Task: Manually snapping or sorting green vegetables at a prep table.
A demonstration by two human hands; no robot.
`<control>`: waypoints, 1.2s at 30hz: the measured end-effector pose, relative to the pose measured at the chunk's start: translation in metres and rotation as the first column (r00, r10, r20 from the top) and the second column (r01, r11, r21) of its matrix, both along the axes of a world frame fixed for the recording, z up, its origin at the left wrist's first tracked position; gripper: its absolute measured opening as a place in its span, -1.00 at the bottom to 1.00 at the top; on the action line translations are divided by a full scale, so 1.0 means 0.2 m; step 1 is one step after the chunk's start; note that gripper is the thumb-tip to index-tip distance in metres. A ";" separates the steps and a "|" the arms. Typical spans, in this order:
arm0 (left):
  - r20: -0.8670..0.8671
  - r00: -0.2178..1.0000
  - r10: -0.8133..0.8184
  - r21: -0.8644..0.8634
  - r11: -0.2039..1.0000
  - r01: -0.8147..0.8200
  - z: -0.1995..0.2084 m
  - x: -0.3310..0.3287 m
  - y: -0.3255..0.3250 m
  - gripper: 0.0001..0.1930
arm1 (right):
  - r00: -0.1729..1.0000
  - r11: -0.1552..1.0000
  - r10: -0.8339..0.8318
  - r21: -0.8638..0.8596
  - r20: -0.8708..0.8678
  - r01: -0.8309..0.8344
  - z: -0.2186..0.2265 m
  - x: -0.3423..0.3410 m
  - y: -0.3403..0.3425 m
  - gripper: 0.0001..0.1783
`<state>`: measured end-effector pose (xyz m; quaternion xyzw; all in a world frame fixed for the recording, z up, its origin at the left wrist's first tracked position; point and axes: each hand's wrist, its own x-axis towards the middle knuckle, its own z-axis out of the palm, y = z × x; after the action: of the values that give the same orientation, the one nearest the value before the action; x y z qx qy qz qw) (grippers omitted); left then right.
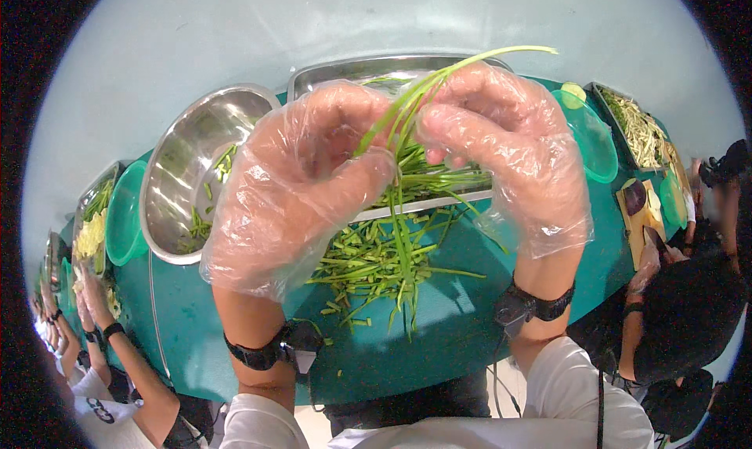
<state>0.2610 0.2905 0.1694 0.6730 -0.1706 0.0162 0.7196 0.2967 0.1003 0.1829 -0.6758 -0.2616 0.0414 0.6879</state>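
My left hand point(294, 175) and my right hand point(513, 140), both in clear plastic gloves, are raised over the table's middle. They pinch a few long green vegetable stems point(403, 249) between thumbs and fingers. One end arcs up to the right past my right hand; the other dangles below both hands. Right under them, a pile of short cut green pieces point(364, 261) lies on the table. Behind my hands, a steel tray point(305, 79) holds more long stems, partly hidden by the gloves.
A steel bowl point(164, 194) with some cut green pieces tilts at left, beside a green plastic basin point(127, 222). Another green basin point(599, 147) and a tray of pale shreds point(627, 120) stand at right. Co-workers work at both sides; one at right holds a knife near a cutting board point(629, 234).
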 end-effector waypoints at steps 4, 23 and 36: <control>0.013 0.999 0.044 -0.010 0.999 -0.044 0.00 -0.01 -0.01 -0.70 | 1.000 1.000 -0.012 -0.001 0.015 0.012 0.00 0.00 0.00 -0.85; -0.018 1.000 0.025 -0.015 1.000 -0.025 0.00 -0.01 -0.03 -0.64 | 0.995 0.995 -0.089 -0.046 0.050 0.091 0.00 -0.02 -0.01 -0.88; 0.126 0.989 0.078 0.135 0.986 -0.095 -0.03 0.03 -0.01 -0.67 | 0.991 0.999 -0.006 0.038 -0.132 0.011 0.09 -0.02 -0.04 -0.86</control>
<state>0.2672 0.2887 0.1636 0.7264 -0.1850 0.0758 0.6576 0.2925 0.0921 0.2008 -0.6593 -0.2134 0.0778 0.7167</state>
